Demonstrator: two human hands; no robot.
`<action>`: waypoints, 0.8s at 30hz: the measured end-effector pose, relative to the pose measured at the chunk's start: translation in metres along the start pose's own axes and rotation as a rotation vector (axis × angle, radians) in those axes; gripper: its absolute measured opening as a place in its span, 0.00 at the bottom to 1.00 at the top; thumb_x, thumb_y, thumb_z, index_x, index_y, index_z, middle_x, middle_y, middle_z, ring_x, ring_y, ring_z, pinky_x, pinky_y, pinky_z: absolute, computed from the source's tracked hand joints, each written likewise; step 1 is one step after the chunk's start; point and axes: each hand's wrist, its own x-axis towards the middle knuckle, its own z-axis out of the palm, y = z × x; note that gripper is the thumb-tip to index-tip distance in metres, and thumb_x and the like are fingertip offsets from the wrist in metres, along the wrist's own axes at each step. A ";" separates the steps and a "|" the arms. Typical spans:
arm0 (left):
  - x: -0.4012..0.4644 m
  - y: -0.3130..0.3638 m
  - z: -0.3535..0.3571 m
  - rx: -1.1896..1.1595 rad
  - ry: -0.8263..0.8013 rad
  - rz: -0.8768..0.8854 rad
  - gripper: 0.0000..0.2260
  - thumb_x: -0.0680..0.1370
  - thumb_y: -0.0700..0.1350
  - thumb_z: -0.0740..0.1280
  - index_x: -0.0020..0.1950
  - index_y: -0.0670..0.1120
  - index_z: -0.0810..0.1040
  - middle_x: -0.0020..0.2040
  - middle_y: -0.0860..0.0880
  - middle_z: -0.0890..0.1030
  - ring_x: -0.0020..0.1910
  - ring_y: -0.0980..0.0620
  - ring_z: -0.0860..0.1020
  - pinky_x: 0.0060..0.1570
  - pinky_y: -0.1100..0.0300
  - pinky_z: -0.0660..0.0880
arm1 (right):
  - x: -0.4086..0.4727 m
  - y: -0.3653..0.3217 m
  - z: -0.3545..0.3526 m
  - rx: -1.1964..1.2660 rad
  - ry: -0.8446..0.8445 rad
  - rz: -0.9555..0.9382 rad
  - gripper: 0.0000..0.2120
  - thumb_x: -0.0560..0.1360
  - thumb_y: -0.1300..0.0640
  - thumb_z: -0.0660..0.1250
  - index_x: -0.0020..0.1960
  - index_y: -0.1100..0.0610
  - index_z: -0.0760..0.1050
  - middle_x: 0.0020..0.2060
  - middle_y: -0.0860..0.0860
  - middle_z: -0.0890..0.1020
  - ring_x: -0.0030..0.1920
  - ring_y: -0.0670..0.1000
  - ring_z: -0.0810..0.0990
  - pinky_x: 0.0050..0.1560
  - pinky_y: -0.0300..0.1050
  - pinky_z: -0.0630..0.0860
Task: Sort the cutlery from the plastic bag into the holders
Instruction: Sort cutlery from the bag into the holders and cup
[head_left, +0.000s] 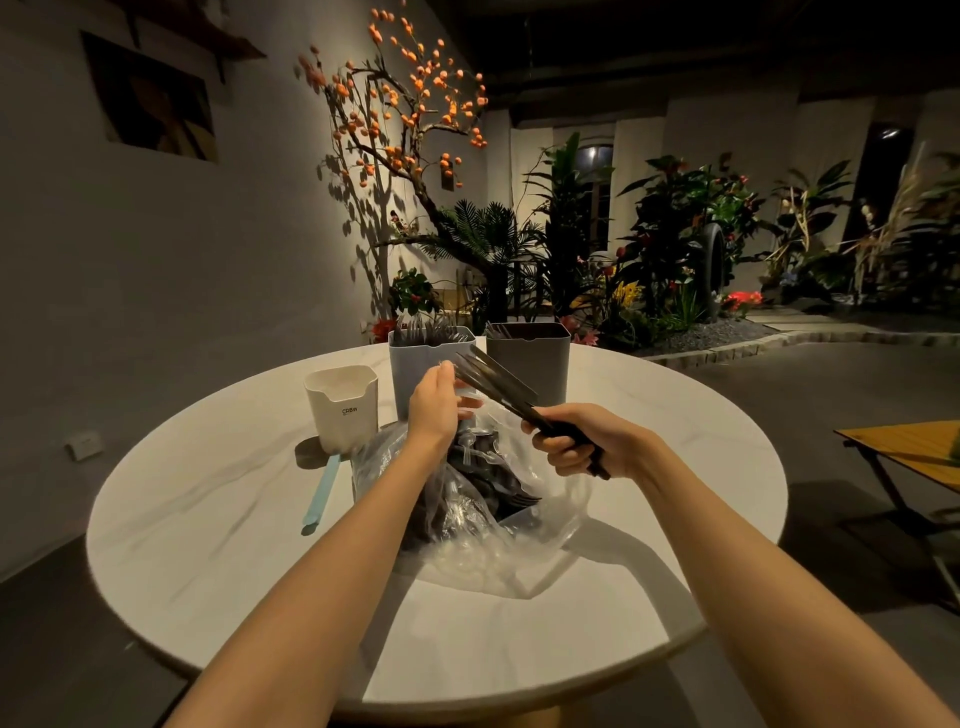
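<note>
On the round table, the clear bag lies slumped open in front of the person, so the dark cutlery inside stays within easy reach of both hands. The right hand is closed in a fist around the handles of a bundle of forks, whose tines fan out up and to the left, pointing toward the holders. I'd guess they are held bunched like this so that several go in at once. The left hand is raised over the bag's mouth, thumb and fingers loosely spread near the tines. Whether it actually touches them, I cannot tell. It looks to be squaring up the bundle.

Three holders stand at the far side. The blue one sits just behind the left hand and already shows fork tips. The grey one stands beside it, also with pieces in it. The white one is off to the left, with a pale blue stick lying before it. The tines hover just in front of the blue holder's rim, which seems the likely target.
</note>
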 end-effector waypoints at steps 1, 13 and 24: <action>0.001 0.000 0.001 0.015 0.007 0.001 0.13 0.85 0.50 0.50 0.52 0.46 0.72 0.49 0.45 0.80 0.43 0.46 0.83 0.40 0.56 0.80 | 0.001 -0.001 -0.001 0.004 -0.001 0.004 0.13 0.83 0.53 0.51 0.47 0.59 0.68 0.27 0.48 0.63 0.21 0.43 0.58 0.22 0.33 0.57; 0.024 -0.008 0.010 -0.154 0.075 -0.108 0.27 0.79 0.64 0.50 0.56 0.44 0.75 0.54 0.40 0.81 0.53 0.43 0.80 0.57 0.42 0.77 | 0.023 0.000 -0.006 -0.236 0.060 -0.125 0.13 0.83 0.54 0.54 0.49 0.61 0.71 0.29 0.51 0.67 0.26 0.46 0.61 0.25 0.34 0.60; 0.030 0.008 0.028 -0.235 -0.162 -0.096 0.16 0.82 0.51 0.61 0.46 0.39 0.80 0.48 0.39 0.83 0.50 0.44 0.83 0.57 0.51 0.78 | 0.058 -0.010 0.001 -0.402 0.283 -0.352 0.08 0.83 0.57 0.55 0.51 0.62 0.69 0.30 0.51 0.67 0.25 0.43 0.63 0.25 0.34 0.60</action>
